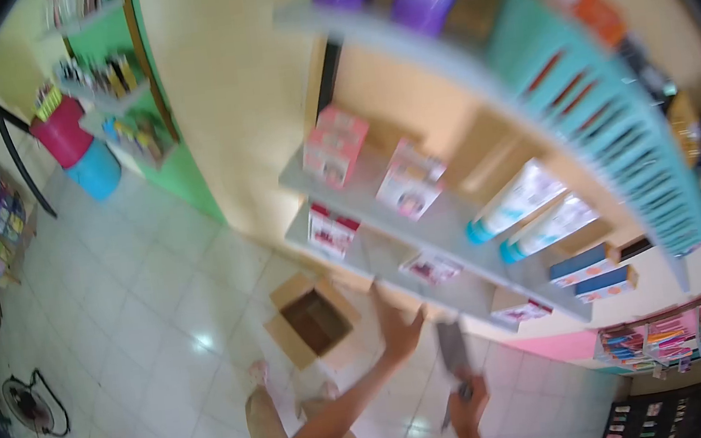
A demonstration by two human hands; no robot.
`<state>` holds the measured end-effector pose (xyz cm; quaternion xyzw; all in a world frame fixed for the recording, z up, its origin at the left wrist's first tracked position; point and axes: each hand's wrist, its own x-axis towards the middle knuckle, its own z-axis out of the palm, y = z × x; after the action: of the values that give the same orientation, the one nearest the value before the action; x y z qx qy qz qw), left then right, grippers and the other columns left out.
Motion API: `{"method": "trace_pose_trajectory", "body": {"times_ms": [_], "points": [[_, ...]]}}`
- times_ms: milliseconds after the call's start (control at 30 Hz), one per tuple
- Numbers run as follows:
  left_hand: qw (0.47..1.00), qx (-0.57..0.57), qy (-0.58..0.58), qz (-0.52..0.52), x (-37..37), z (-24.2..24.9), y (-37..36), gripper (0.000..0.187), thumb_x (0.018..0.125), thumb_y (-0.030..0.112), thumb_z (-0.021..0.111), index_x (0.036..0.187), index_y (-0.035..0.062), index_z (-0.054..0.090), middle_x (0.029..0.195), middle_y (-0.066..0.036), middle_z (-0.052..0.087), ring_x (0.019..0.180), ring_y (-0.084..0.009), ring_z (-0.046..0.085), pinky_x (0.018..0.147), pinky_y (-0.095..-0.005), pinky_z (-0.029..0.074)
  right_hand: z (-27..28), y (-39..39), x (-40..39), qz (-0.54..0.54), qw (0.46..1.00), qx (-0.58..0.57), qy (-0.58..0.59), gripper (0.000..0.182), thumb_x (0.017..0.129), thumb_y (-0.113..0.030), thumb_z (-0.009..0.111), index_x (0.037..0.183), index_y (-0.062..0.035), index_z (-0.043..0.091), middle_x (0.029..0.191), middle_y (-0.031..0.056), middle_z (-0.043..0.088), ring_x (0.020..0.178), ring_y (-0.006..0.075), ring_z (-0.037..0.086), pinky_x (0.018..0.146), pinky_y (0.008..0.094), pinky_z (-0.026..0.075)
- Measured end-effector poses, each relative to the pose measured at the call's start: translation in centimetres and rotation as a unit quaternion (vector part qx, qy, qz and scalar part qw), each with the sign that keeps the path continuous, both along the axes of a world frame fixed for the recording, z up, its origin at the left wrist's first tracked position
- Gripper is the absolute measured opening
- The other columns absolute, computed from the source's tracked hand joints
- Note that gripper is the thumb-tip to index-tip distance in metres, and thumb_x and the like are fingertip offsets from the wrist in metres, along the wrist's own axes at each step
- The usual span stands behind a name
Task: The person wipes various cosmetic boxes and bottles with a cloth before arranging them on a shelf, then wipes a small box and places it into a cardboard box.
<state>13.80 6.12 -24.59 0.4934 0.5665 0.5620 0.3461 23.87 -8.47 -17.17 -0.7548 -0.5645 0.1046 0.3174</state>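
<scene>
My left hand (398, 330) reaches up toward the front edge of the lower shelf (376, 255), its thumb and fingers apart with nothing between them. Lower right of it, my right hand (470, 400) is closed around a blurred tool with a flat grey head (452, 347), which points up toward the shelf; its exact kind I cannot tell. Above the hands on the lower shelf lie a red-and-white box (333, 230), a flat white-and-red pack (431, 267) and a similar pack (523, 310).
An open cardboard box (319, 319) sits on the tiled floor beside my legs. Higher up are pink boxes (336, 144), white tubes (521, 199), blue boxes (604, 283) and a teal basket (608, 129). A fan (30, 404) stands far left, near a blue bucket (94, 172).
</scene>
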Motion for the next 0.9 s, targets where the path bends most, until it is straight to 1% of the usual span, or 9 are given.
{"method": "trace_pose_trajectory", "body": {"times_ms": [33,167,233,267,300,400,433,500,900], "points": [[0.999,0.003,0.045,0.03,-1.2,-1.2,-2.3,0.089,0.069,0.027,0.064,0.126,-0.008,0.006,0.13,-0.024,0.014,0.121,-0.0334,0.016,0.1,-0.04,0.011,1.8,-2.4,-1.1,-0.118,0.978,-0.139,0.104,0.021,0.058,0.003,0.054,0.078,-0.0014,0.057,0.077,0.0153,0.055,0.079,0.0211,0.053,0.069,0.0291,0.041],[0.987,0.016,-0.112,0.119,-14.1,13.5,-5.0,0.069,0.071,0.013,0.059,0.126,0.0006,0.02,0.129,-0.014,0.023,0.12,-0.0255,0.023,0.095,-0.0336,0.024,12.9,-7.0,-1.6,-0.085,0.945,-0.015,0.315,0.012,0.074,-0.008,0.059,0.081,0.0019,0.057,0.069,0.004,0.057,0.061,0.0096,0.05,0.052,0.0218,0.041],[0.975,0.156,-0.153,0.05,-20.0,27.7,-4.8,0.056,0.084,0.033,0.034,0.131,0.0086,0.014,0.134,-0.01,0.021,0.124,-0.0211,0.019,0.1,-0.0385,0.01,20.6,-7.1,-0.5,-0.062,0.935,0.084,0.34,0.008,0.075,-0.006,0.058,0.081,-0.0014,0.056,0.071,0.0061,0.057,0.065,0.0117,0.052,0.055,0.0235,0.043],[0.932,0.318,-0.173,-0.002,-21.9,34.3,-5.6,0.052,0.085,0.026,0.035,0.129,0.0062,0.018,0.133,-0.014,0.024,0.124,-0.0219,0.019,0.1,-0.0391,0.011,22.2,-6.8,-0.5,-0.002,0.909,0.357,0.216,0.015,0.075,-0.007,0.058,0.086,-0.0028,0.05,0.082,0.0092,0.056,0.074,0.0156,0.053,0.063,0.0273,0.046],[0.856,0.444,-0.264,-0.035,-23.3,39.4,-7.2,0.051,0.085,0.025,0.032,0.129,0.0042,0.017,0.131,-0.018,0.025,0.125,-0.0222,0.018,0.101,-0.0415,0.012,25.0,-7.5,2.0,0.069,0.906,0.409,0.088,0.018,0.077,-0.01,0.055,0.09,-0.0037,0.045,0.091,0.0118,0.053,0.08,0.0188,0.052,0.069,0.0309,0.047],[0.749,0.634,-0.177,-0.083,-28.0,48.8,-13.5,0.051,0.084,0.025,0.035,0.128,0.004,0.019,0.129,-0.018,0.026,0.123,-0.0229,0.02,0.1,-0.041,0.013,37.3,-9.9,4.9,0.349,0.734,0.561,-0.156,0.031,0.083,-0.023,0.039,0.097,0.0035,0.045,0.086,0.0118,0.051,0.075,0.0187,0.052,0.07,0.0407,0.047],[0.726,0.663,-0.158,-0.09,-28.7,50.3,-14.9,0.051,0.084,0.025,0.036,0.128,0.0039,0.02,0.128,-0.018,0.027,0.122,-0.0232,0.021,0.1,-0.0409,0.014,38.7,-10.3,3.2,0.287,0.643,0.704,-0.093,0.032,0.079,-0.017,0.042,0.101,0.0057,0.045,0.092,0.0113,0.051,0.076,0.0186,0.052,0.07,0.0387,0.046],[0.698,0.699,-0.132,-0.086,-30.1,52.0,-17.7,0.052,0.083,0.025,0.037,0.127,0.0037,0.021,0.126,-0.018,0.028,0.121,-0.0237,0.022,0.099,-0.0406,0.015,41.6,-11.3,2.3,0.268,0.593,0.753,-0.102,0.032,0.078,-0.017,0.044,0.1,0.0052,0.046,0.09,0.011,0.051,0.075,0.0182,0.052,0.07,0.0378,0.045],[0.665,0.745,-0.048,-0.022,-32.0,52.7,-21.6,0.053,0.078,0.026,0.047,0.122,0.0027,0.028,0.117,-0.018,0.035,0.113,-0.0269,0.03,0.094,-0.0387,0.022,42.2,-10.9,0.9,0.224,0.616,0.753,-0.064,0.033,0.07,-0.015,0.053,0.098,0.002,0.048,0.083,0.0092,0.051,0.071,0.0161,0.05,0.067,0.0321,0.042]]}}
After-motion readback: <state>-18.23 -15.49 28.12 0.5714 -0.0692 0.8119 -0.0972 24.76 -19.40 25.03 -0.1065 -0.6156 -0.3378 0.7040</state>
